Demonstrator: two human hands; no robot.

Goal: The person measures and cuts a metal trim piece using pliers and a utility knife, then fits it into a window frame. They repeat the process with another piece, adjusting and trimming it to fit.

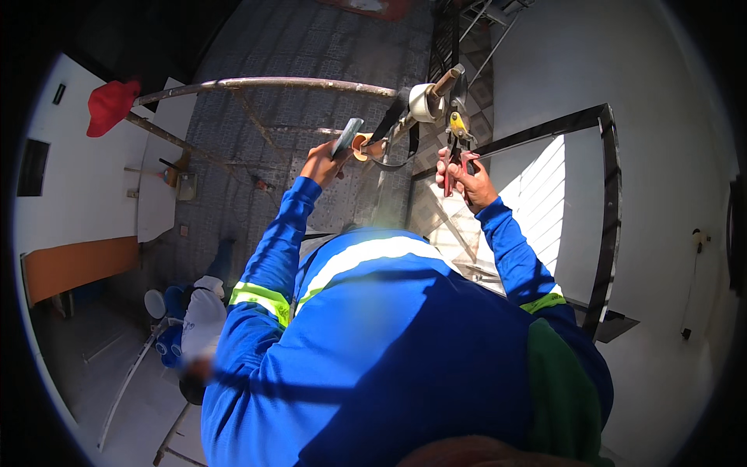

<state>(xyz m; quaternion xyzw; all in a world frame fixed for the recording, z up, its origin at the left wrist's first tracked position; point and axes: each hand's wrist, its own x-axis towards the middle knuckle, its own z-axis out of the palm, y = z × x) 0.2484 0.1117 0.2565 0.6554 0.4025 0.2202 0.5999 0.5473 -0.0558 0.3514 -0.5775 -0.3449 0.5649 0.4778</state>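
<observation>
My left hand is closed round a short grey metal strip that sticks up and to the right. My right hand grips the red handles of a pair of tin snips with a yellow middle part. Their blades point away from me, beside a scaffold pipe. A cream-coloured roll of tape sits at that pipe, left of the snips. Just right of the metal strip is an orange-brown ring-shaped roll. A black strap hangs in a loop between my hands.
Scaffold tubes cross ahead, with a red cap on the left end. To the right stand a dark metal frame and a white wall. Another person is below at the left, near blue containers. Dark paving lies below.
</observation>
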